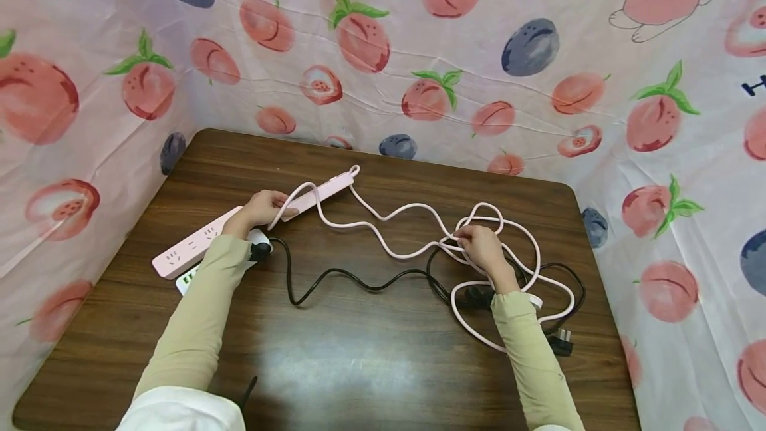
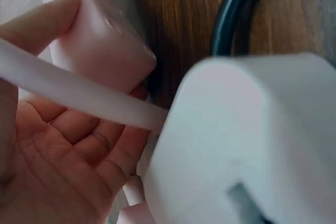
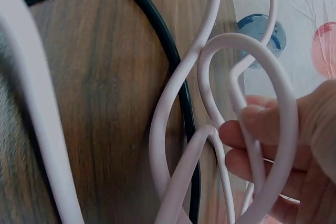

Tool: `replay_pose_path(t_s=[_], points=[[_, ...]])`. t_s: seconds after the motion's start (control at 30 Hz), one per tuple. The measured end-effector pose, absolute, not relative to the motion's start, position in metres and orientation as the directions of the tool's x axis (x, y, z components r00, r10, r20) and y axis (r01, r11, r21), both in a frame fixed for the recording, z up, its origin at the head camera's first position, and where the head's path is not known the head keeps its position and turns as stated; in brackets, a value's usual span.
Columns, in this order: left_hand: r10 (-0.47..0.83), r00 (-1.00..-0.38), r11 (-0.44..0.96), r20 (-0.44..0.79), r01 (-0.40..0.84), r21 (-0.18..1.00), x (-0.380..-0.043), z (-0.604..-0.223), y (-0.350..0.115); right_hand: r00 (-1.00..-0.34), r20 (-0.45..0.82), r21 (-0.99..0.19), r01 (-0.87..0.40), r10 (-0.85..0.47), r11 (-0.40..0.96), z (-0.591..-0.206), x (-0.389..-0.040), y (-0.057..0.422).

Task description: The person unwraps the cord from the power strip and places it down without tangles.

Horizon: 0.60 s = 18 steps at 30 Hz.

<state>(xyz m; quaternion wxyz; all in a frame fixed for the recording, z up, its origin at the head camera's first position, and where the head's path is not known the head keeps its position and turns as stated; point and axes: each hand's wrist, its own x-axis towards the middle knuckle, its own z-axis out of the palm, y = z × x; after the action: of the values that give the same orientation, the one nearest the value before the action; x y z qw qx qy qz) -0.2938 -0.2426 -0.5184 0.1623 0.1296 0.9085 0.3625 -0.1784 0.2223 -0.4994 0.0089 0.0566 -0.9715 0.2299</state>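
Observation:
My left hand [image 1: 263, 207] grips the near end of a slim pink power strip [image 1: 323, 193], thumb on one face and fingers under it. A pink cord [image 2: 79, 90] crosses in front of the palm in the left wrist view. Close by that hand are a wider pink power strip [image 1: 194, 245] and a white power strip [image 2: 220, 129], partly covered by my left forearm. Over the tangle on the right, my right hand [image 1: 483, 248] pinches a strand of pink cord [image 3: 252, 150] between thumb and fingers. Looped pink cord [image 3: 286, 108] hangs around its fingertips.
A black cord [image 1: 353, 278] runs across the brown table [image 1: 359, 331] from the white strip into the pink loops. A black three-pin plug [image 1: 560, 342] lies at the right. Fruit-print cloth [image 1: 383, 85] hangs around the table's back and sides.

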Motion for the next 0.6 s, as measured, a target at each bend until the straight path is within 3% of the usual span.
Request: replay_pose_path(t_s=[0.27, 0.6], points=[[0.345, -0.903, 0.694, -0.255, 0.063, 0.718, -0.298, -0.524, -0.239, -0.992, -0.047, -0.473, -0.08, -0.116, 0.878, -0.504, -0.184, 0.221], [0.323, -0.876, 0.656, -0.359, -0.066, 0.752, -0.307, -0.521, -0.233, -0.977, -0.014, -0.487, -0.18, -0.214, 0.855, -0.506, -0.191, 0.215]])
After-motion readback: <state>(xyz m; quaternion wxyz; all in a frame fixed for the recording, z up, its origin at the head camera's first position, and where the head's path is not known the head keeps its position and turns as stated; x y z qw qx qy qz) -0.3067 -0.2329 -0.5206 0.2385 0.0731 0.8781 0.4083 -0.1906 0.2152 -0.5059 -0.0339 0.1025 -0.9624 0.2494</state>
